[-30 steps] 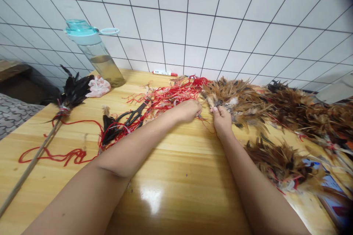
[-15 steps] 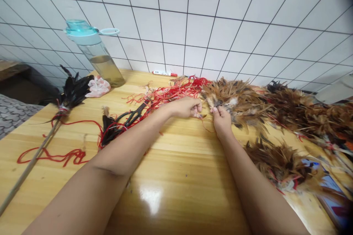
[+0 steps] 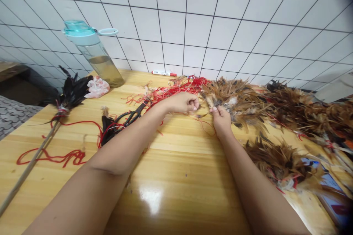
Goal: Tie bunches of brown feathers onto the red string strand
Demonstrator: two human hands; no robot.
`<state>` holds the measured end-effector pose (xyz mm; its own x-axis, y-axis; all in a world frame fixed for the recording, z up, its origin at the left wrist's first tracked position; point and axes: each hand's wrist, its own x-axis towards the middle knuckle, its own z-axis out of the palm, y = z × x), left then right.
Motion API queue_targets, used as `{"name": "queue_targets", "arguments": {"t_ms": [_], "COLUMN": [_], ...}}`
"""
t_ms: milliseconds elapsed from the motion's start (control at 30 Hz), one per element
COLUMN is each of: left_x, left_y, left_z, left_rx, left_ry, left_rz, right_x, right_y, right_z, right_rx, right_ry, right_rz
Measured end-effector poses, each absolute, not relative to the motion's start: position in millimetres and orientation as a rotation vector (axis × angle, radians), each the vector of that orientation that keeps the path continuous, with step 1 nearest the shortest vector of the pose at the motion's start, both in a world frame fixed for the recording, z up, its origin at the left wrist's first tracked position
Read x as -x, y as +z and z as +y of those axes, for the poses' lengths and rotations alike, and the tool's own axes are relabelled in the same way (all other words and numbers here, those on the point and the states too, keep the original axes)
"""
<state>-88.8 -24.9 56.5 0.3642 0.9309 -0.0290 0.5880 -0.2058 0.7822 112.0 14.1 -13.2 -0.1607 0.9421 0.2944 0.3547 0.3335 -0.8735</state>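
A brown feather bundle [image 3: 239, 93] was pinched at its base by the right hand [image 3: 221, 118] on the far part of the table [image 3: 176, 180].
The left hand [image 3: 185, 102] was held just left of it, fingers curled in; whether anything was gripped could not be told. Red string [image 3: 176, 90] was heaped beyond, scissors [image 3: 134, 116] were laid farther left, and more feathers [image 3: 306, 108] were spread to the right.

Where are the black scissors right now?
Head view, left of centre: the black scissors lie between the small black feather tuft and the tangled red string pile.
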Motion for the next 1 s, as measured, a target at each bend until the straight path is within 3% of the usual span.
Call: {"name": "queue_targets", "arguments": {"t_ms": [200, 367, 667, 1000], "left_x": [67, 58, 57, 28], "left_y": [37, 32, 40, 36], "left_z": [-24, -23, -18, -23], "left_rx": [-2.175, -2.299, -1.228, -1.056], "left_ry": [0.445, 0.525, 1.320, 1.332], "left_rz": [1.580, 1.536, 1.167, 1.160], "right_x": [-112, -113, -114, -112], "right_y": [-13, -10, -14, -16], "right_z": [14, 13, 16, 15], "right_rx": [1.185, 1.155, 1.154, 1.099], "right_ry": [0.812, 0.804, 0.924, 0.798], "right_rz": [-1.704, -1.714, -1.570, -1.771]}}
